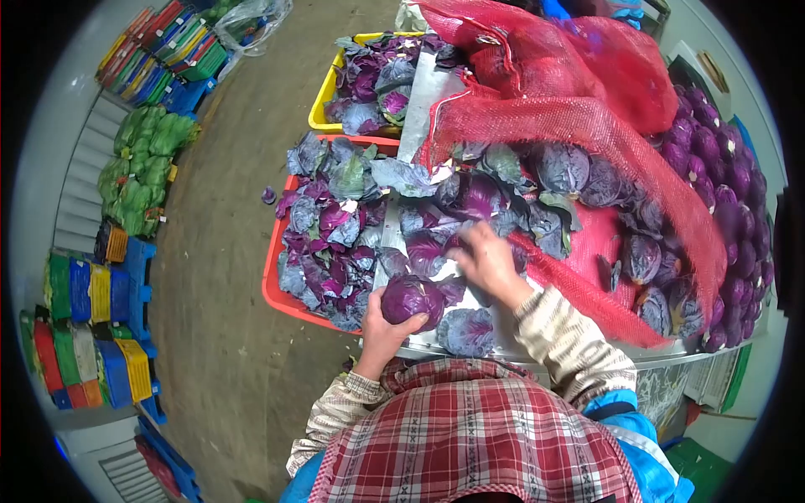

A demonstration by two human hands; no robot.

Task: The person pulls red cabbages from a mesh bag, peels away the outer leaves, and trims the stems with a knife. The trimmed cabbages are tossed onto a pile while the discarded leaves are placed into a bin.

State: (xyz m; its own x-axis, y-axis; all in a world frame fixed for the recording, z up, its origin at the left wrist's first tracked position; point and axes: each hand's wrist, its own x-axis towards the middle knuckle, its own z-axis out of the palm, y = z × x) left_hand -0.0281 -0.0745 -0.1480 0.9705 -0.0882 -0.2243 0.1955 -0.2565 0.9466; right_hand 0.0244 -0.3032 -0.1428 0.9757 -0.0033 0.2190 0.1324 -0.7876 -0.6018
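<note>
Currently, left hand (384, 334) clamped on purple cabbage (412, 303), near edge of worktop (421, 101), beside red crate (270, 277). Right hand (486, 261) blurred at loose leaves (426, 253); its grip cannot tell. If left grip loosens, round cabbage may roll off.

Spreads out as a flat, silvery metal worktable (422, 99), showing bare along a strip at its left side and in patches by the front edge. Bears loose purple and grey-blue cabbage leaves (426, 251) across the middle, plus a broad, crinkled grey-blue leaf (466, 332) near the front edge. Also carries an open red woven-mesh sack (587, 225), with round, dusky-purple cabbages (563, 168) lying in it. Below, to the left, extends as a smooth brown-grey floor (226, 210), with a small purple scrap (268, 195) lying on it.
</note>
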